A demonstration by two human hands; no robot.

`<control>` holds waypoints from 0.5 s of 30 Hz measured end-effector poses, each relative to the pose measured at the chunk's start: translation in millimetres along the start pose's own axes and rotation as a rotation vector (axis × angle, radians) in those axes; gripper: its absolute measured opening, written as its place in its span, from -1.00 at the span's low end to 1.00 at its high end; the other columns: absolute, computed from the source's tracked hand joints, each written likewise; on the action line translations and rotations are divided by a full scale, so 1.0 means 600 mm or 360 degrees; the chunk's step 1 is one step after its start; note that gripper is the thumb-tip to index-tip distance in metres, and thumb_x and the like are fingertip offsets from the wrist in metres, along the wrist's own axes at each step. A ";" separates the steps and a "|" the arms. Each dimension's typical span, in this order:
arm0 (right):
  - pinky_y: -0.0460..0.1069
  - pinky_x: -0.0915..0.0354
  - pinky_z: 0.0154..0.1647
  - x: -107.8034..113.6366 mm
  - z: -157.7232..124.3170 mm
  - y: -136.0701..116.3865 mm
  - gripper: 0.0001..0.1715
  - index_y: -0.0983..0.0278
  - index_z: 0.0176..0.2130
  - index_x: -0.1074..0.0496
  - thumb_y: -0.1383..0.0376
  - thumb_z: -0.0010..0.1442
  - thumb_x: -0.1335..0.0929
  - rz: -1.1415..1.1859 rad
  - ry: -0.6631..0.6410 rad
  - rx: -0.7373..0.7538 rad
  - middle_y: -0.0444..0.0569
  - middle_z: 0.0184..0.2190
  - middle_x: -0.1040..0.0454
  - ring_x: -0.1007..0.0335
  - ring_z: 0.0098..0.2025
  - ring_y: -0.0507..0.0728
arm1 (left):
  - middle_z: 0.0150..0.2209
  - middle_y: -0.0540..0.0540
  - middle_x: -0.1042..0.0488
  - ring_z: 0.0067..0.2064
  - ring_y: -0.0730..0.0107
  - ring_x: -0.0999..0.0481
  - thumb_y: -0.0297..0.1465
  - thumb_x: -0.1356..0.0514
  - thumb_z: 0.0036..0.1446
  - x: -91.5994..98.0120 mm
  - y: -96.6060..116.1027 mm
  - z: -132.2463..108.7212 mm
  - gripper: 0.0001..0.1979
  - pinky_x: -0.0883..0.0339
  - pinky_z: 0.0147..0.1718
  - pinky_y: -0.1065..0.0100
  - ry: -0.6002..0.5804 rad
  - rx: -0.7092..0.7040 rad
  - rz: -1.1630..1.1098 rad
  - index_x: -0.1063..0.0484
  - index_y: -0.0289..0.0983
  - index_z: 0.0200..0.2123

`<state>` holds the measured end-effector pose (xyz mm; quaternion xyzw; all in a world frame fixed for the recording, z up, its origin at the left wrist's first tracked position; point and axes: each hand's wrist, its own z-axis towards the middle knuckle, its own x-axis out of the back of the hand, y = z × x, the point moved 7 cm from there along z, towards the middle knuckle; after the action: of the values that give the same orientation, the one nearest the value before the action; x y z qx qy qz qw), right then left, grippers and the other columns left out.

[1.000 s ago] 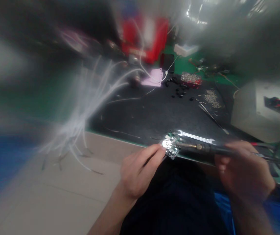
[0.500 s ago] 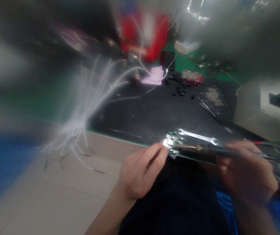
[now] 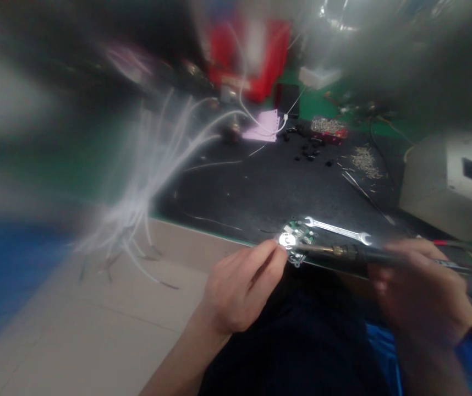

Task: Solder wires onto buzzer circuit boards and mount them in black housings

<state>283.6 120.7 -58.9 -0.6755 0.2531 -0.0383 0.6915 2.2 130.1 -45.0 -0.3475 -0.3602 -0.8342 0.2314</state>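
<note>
My left hand [image 3: 246, 283] is closed in a pinch at the left edge of a small green circuit board [image 3: 304, 234]. A bright white round part [image 3: 287, 240] sits on the board just beyond my fingertips. My right hand [image 3: 423, 291], blurred, grips the dark handle of a soldering iron [image 3: 335, 251]. The iron points left, its long metal tip at the right side of the white part; I cannot tell whether they touch. An open-ended wrench [image 3: 337, 229] lies right behind the board, at the front edge of the dark mat.
White wires [image 3: 145, 192] hang over the table's left edge. Tweezers [image 3: 368, 197], loose metal pins [image 3: 366, 162], small black parts [image 3: 311, 154] and a red box of pins [image 3: 329, 130] lie farther back. A pale equipment box [image 3: 429, 181] stands right; a red bin [image 3: 252, 60] stands behind.
The whole view has shifted slightly. The soldering iron's tip appears drawn back a little to the right from the middle of the white part. My left hand keeps its pinch.
</note>
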 end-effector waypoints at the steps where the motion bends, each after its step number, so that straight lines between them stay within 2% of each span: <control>1: -0.02 -0.27 -0.69 -0.002 0.000 -0.003 -0.86 0.25 -0.32 -0.65 0.24 0.15 -0.47 -0.0024 -0.0026 0.0032 -0.01 -0.60 -0.46 -0.35 -0.64 0.13 | 0.04 -0.08 -0.67 -0.13 0.28 -0.71 -0.42 -0.12 0.44 0.000 -0.001 0.001 -0.68 -0.57 -0.11 0.32 0.0009 0.0024 -0.0021 -0.55 -0.12 0.15; 4: -0.02 -0.28 -0.68 -0.013 0.001 -0.013 -0.82 0.25 -0.29 -0.66 0.21 0.18 -0.46 -0.0078 -0.0147 0.0139 -0.02 -0.59 -0.48 -0.37 -0.64 0.12 | -0.02 -0.06 -0.69 -0.18 0.30 -0.71 -0.41 -0.13 0.43 0.004 0.000 0.005 -0.70 -0.58 -0.17 0.35 0.0060 0.0053 -0.0060 -0.59 -0.11 0.10; 8: -0.01 -0.31 -0.66 -0.027 -0.002 -0.027 -0.82 0.16 -0.25 -0.68 0.16 0.13 -0.52 -0.0049 -0.0336 0.0322 -0.03 -0.52 -0.53 -0.41 -0.61 0.13 | -0.03 -0.05 -0.69 -0.16 0.31 -0.71 -0.40 -0.13 0.43 0.007 0.002 0.007 -0.71 -0.56 -0.16 0.36 0.0083 0.0083 -0.0076 -0.60 -0.12 0.08; 15: 0.04 -0.31 -0.68 -0.014 -0.001 -0.020 -0.75 0.15 -0.30 -0.66 0.11 0.01 -0.61 0.0021 -0.0227 0.0283 -0.01 -0.44 -0.60 -0.42 -0.60 0.16 | -0.06 -0.06 -0.70 -0.20 0.30 -0.70 -0.37 -0.12 0.44 0.005 0.000 0.006 -0.71 -0.56 -0.21 0.34 0.0046 0.0076 -0.0078 -0.60 -0.11 0.07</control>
<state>279.4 122.5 -45.0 -0.6109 0.2032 -0.0080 0.7652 1.6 132.2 -40.8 -0.3209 -0.3852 -0.8357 0.2243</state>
